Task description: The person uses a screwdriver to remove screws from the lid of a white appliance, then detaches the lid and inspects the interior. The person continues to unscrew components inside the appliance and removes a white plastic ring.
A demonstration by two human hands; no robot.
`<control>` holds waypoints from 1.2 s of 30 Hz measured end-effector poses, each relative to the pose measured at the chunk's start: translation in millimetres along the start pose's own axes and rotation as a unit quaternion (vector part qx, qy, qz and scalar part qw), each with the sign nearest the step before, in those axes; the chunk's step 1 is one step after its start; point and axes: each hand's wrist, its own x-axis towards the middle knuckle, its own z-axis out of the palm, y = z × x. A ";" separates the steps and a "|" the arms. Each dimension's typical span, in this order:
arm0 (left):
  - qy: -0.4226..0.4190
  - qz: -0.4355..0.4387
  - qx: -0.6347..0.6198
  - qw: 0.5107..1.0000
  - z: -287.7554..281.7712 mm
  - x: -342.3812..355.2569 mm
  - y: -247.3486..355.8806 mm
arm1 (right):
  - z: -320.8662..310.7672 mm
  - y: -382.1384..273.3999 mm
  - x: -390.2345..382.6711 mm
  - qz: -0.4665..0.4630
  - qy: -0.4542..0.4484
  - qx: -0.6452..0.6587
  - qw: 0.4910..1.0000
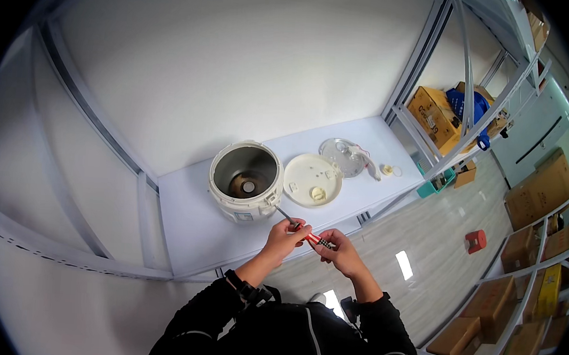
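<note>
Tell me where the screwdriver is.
In the head view, just below centre, the screwdriver is held by the left hand and right hand, its shaft pointing toward the white pot's near right side.

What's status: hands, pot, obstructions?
Left hand, right hand gripping red-handled tool.
Pot open, upright; tool tip at its side, contact unclear.
White disc beside pot, clear of tool.

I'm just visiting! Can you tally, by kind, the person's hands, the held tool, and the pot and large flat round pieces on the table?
Hands: 2 (left hand, right hand)
Screwdriver-like tool: 1
Open pot: 1
Large flat round pieces: 2 (white lid, silver disc)
Total: 6
</note>
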 end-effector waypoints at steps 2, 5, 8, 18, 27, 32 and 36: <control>-0.020 -0.004 -0.040 0.999 -3.0 2.2 -3.1 | 0.1 15.4 6.0 -0.071 0.028 0.002 0.997; -0.030 0.018 -0.096 0.995 -4.2 1.1 -3.0 | 5.9 18.9 8.6 -0.111 0.051 0.024 0.992; -0.055 0.062 -0.118 0.990 -9.7 5.2 -12.0 | 4.9 8.9 6.2 -0.029 0.014 0.061 0.998; -0.024 -0.021 -0.061 0.998 -8.9 -1.1 7.5 | 5.5 -1.0 -0.9 0.031 -0.027 0.108 0.993; -0.043 0.030 -0.069 0.996 -11.7 3.6 -2.8 | 18.6 -2.3 -3.2 -0.068 0.065 0.049 0.994; -0.066 0.066 -0.125 0.988 -16.1 0.5 -9.8 | 13.3 -9.3 -4.8 0.066 0.000 0.154 0.986; -0.068 0.061 -0.126 0.988 -18.4 -2.5 -9.2 | 16.7 -8.2 -3.2 0.086 0.000 0.138 0.987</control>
